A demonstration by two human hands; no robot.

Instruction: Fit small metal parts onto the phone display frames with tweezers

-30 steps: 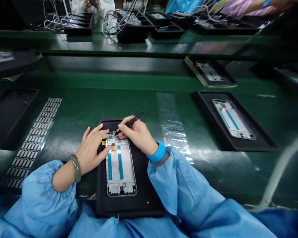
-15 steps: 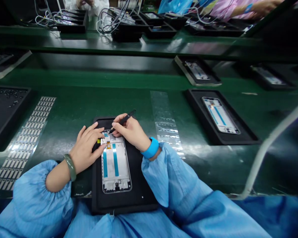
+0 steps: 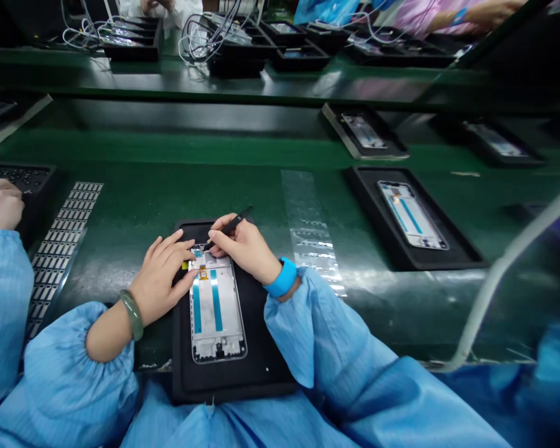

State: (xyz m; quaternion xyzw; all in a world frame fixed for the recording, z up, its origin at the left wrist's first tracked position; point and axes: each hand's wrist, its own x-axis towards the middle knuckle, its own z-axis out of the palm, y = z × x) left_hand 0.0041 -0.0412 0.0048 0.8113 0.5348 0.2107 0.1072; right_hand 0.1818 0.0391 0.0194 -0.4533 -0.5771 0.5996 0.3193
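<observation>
phone frame (image 3: 218, 317) touches spread left hand (image 3: 165, 274); right hand (image 3: 245, 246) pinches tool (image 3: 238, 220); neighbour's hand (image 3: 0, 205) appeared.

Room on bench (image 3: 191, 190) beyond phone frame (image 3: 226, 305); co-worker's hand (image 3: 0, 205) blocks left, hose (image 3: 490, 287) right.

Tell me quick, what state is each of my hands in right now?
Left hand: open, spread at the phone frame's upper left edge.
Right hand: closed, holding a slim black tool.
</observation>
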